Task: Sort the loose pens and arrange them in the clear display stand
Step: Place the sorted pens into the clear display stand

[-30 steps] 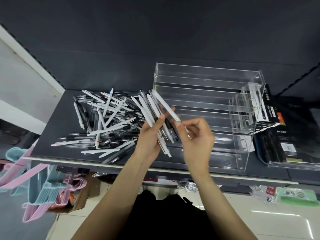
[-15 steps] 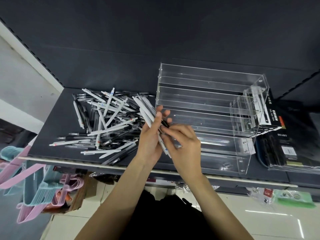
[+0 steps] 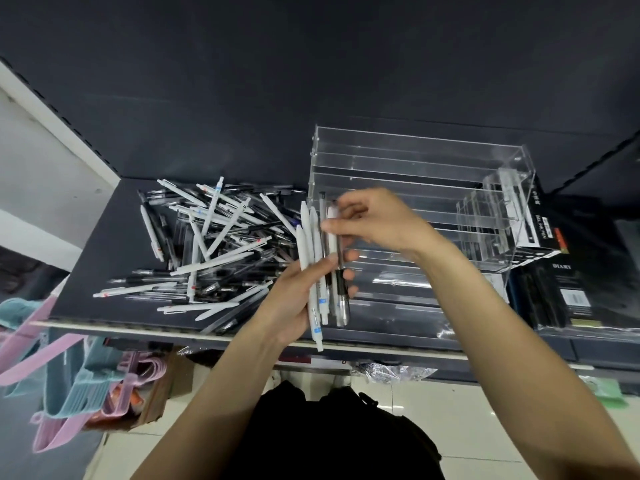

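Squaring the pen bundle

Left hand [image 3: 294, 299] grips the bundle of pens [image 3: 323, 271], now upright; right hand [image 3: 374, 223] has risen, pinching their tops level for the clear display stand [image 3: 433, 161].

The bundle of pens [image 3: 320, 271] in the left hand [image 3: 294, 299] now stands nearly upright, where a second ago it fanned out slanting toward the upper left. The right hand [image 3: 374, 220] is now higher, above the left hand at the top of the bundle, its fingers [image 3: 337, 226] pinching the upper ends of the pens rather than holding a single white pen out to the right.
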`<state>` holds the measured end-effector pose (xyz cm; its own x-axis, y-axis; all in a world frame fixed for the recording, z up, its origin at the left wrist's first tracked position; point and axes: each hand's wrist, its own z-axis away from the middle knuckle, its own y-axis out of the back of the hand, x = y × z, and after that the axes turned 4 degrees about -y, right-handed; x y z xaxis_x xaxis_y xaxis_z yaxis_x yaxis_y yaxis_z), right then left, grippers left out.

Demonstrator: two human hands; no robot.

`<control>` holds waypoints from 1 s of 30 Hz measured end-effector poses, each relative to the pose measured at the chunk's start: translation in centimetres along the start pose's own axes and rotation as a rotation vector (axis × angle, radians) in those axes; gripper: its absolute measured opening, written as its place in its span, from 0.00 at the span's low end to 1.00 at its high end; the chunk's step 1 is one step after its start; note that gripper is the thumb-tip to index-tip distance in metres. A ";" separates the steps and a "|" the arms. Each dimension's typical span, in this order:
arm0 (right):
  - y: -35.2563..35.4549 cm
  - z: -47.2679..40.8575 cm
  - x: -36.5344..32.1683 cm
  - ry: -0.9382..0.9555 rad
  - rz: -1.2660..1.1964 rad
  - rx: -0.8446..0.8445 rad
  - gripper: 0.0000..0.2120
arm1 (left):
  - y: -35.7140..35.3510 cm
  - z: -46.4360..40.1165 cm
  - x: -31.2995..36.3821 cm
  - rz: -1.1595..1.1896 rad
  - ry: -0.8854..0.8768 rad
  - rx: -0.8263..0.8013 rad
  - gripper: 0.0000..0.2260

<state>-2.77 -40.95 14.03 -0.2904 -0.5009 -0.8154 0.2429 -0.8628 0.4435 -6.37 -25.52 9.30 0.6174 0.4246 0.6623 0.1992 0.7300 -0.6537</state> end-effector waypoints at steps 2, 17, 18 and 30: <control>0.3 0.0 0.3 -0.007 -0.125 -0.051 0.06 | 0.3 0.1 -0.1 -0.017 0.002 0.011 0.14; 1.4 -1.2 0.0 0.008 -0.228 -0.045 0.05 | 1.1 0.8 -0.5 -0.156 0.033 -0.072 0.16; 1.6 -1.1 -0.3 0.027 -0.294 0.050 0.02 | 1.1 0.9 -0.8 -0.164 0.043 -0.072 0.15; -5.2 6.6 2.8 0.120 -0.659 0.619 0.06 | 0.7 -0.5 0.0 0.156 -0.182 0.184 0.14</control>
<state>-11.01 -38.30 11.88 -0.0874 0.0870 -0.9924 -0.4881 -0.8721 -0.0335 -5.83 -25.27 8.65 0.4795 0.6166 0.6244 -0.0389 0.7258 -0.6868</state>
